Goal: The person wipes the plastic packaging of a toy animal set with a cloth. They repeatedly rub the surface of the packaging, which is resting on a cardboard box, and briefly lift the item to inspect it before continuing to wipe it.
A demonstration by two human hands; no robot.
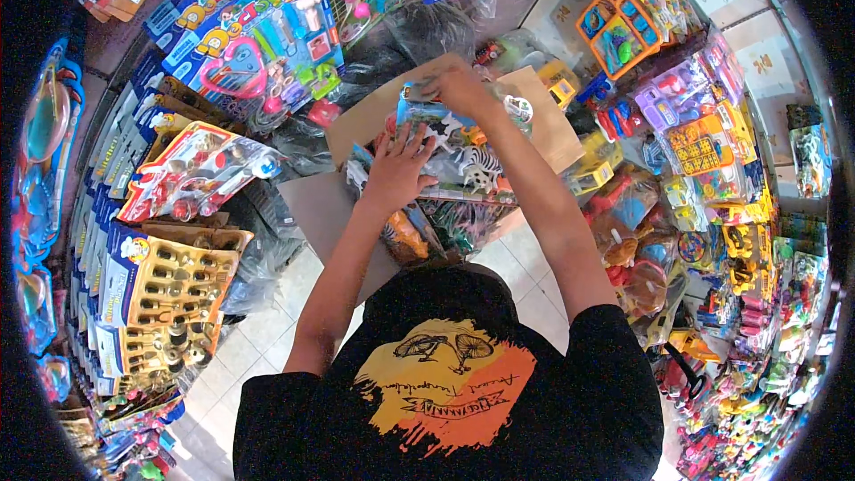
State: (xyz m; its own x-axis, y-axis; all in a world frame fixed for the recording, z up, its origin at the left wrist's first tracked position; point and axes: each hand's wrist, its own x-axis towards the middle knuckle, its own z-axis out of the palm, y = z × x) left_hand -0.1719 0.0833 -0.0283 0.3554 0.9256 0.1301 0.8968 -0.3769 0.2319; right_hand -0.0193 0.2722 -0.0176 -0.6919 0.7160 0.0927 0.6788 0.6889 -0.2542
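An opened cardboard box [374, 103] stands before me with its flaps folded outward. In it lies a clear-fronted pack of toy animals [451, 164], among them a toy zebra [479, 164] and a black-and-white toy cow [444, 130]. My left hand [404, 170] rests palm down on the pack's left side, fingers spread. Over the pack's far edge is my right hand [457, 87], fingers curled and blurred by motion; whether they pinch the pack is unclear. More bagged toys, one with an orange animal figure [404, 234], show at the box's near side.
Carded medical toy sets [267, 47] stand behind on the left, with kitchen playsets [177, 274] stacked below them. Black plastic bags [427, 30] lie beyond the box. Packed toys [634, 240] crowd the right side. Tiled floor [267, 327] shows beneath.
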